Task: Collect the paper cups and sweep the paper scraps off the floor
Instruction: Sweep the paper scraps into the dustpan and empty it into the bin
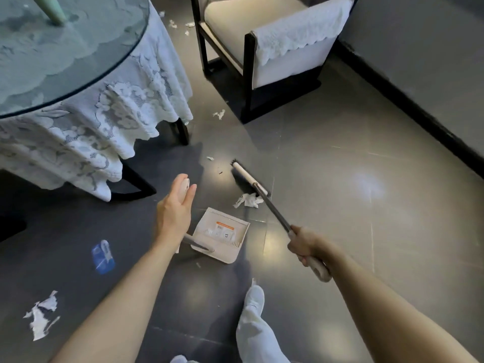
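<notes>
Square beige plastic dustpan [222, 235] on glossy grey floor [340, 166], orange-and-white label inside, left hand [174, 208] fingers straight against its handle tip, right hand [305, 244] clenched round broom [246, 176] shaft, bristles touching crumpled white paper scrap [247, 200], lace tablecloth [125, 108] nearby

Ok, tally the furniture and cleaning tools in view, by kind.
Table: 1
Chair: 1
Broom: 1
Dustpan: 1
Total: 4
</notes>
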`<state>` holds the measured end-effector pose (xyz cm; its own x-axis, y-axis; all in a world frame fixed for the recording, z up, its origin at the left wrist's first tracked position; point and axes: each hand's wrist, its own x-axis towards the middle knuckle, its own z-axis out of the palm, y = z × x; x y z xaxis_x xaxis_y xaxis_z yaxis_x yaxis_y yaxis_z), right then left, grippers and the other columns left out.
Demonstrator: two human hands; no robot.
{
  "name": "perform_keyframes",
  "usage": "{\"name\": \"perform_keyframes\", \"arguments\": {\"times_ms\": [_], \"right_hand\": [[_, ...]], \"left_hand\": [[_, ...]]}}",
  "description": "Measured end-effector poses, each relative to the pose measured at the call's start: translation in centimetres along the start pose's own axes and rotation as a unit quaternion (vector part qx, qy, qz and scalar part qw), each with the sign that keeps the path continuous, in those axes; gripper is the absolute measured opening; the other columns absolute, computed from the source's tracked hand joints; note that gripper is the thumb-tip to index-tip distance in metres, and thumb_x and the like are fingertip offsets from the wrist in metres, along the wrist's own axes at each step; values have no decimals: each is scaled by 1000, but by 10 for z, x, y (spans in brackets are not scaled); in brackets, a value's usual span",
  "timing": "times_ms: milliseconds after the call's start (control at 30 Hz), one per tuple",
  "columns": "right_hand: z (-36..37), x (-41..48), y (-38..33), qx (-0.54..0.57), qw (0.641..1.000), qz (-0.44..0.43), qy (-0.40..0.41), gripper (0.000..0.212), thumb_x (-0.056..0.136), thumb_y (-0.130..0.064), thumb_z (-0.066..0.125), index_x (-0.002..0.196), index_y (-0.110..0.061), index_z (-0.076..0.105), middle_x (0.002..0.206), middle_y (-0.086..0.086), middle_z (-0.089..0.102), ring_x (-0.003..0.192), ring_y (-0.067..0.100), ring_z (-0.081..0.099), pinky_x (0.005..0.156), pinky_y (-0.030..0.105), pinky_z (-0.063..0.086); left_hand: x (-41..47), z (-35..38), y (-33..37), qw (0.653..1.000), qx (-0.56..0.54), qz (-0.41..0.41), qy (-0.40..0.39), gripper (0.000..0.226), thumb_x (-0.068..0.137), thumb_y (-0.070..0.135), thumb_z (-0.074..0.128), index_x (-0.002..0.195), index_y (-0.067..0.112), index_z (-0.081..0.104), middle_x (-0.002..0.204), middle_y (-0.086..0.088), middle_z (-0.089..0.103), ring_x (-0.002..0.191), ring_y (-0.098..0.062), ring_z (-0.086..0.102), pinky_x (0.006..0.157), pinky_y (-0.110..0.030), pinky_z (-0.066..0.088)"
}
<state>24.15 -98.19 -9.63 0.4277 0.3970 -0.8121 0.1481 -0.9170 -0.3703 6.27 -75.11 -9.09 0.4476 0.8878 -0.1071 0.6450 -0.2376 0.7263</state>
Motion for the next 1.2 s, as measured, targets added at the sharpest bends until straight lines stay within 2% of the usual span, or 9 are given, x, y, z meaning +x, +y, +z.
{"name": "perform_keyframes", "arguments": {"times_ms": [133,233,333,500,633,767,933,1067,1200], "right_hand": [[7,-18,-1,61,993,35,-95,17,89,-12,33,93,-12,49,61,7,50,39,15,42,41,22,37],[-19,-35,-10,160,975,55,-146,14,89,-1,36,83,-10,46,58,5,39,35,10,32,35,14,29],[-54,-47,-23,185,968,48,-163,20,87,7,36,84,-11,45,55,3,35,32,8,29,32,12,26],[-80,-39,-58,157,979,5,-129,26,88,5,40,108,-7,53,55,4,40,36,10,34,33,15,31],[-93,1,-98,159,983,-27,-89,25,88,3,40,107,-4,55,59,6,43,39,10,36,35,17,33],[-104,64,-145,152,985,-33,-69,32,88,1,42,115,-14,51,60,6,46,35,9,40,35,17,35],[-112,147,-196,39,995,-58,-76,43,83,-3,42,125,-13,49,62,8,51,41,15,45,42,24,40],[-112,177,-217,-54,988,-35,-144,52,86,1,42,136,-13,38,57,9,49,43,17,43,43,26,40],[-112,160,-213,-94,970,4,-222,63,83,3,40,141,-18,32,58,8,46,36,12,41,39,21,37]], "left_hand": [[5,8,8,1000,-6,-9,13,33,96,47,47,126,33,50,117,0,66,99,-33,59,79,-35,43],[6,8,14,1000,-9,1,9,35,96,47,46,127,31,51,119,-1,66,102,-32,59,81,-34,42],[5,3,15,1000,-3,-4,-5,36,96,50,43,128,34,48,120,-3,65,104,-32,59,82,-35,44],[18,-8,17,999,-16,-10,30,37,97,47,44,129,30,48,117,-8,66,101,-36,60,83,-41,48],[50,-17,19,997,-19,-33,66,35,97,48,42,127,31,48,101,-10,66,82,-31,57,69,-34,43],[97,-13,21,992,-46,-67,97,32,98,42,44,125,25,49,105,-7,67,80,-27,54,69,-30,39],[159,0,30,986,-74,-85,126,36,97,39,49,127,19,52,119,-2,64,102,-31,59,79,-25,41],[196,0,32,991,-62,-58,101,39,94,40,55,128,21,51,125,1,62,110,-26,57,86,-26,42],[207,-10,25,993,-71,-68,62,44,90,29,64,131,22,50,128,3,59,111,-22,56,90,-41,51]]}}
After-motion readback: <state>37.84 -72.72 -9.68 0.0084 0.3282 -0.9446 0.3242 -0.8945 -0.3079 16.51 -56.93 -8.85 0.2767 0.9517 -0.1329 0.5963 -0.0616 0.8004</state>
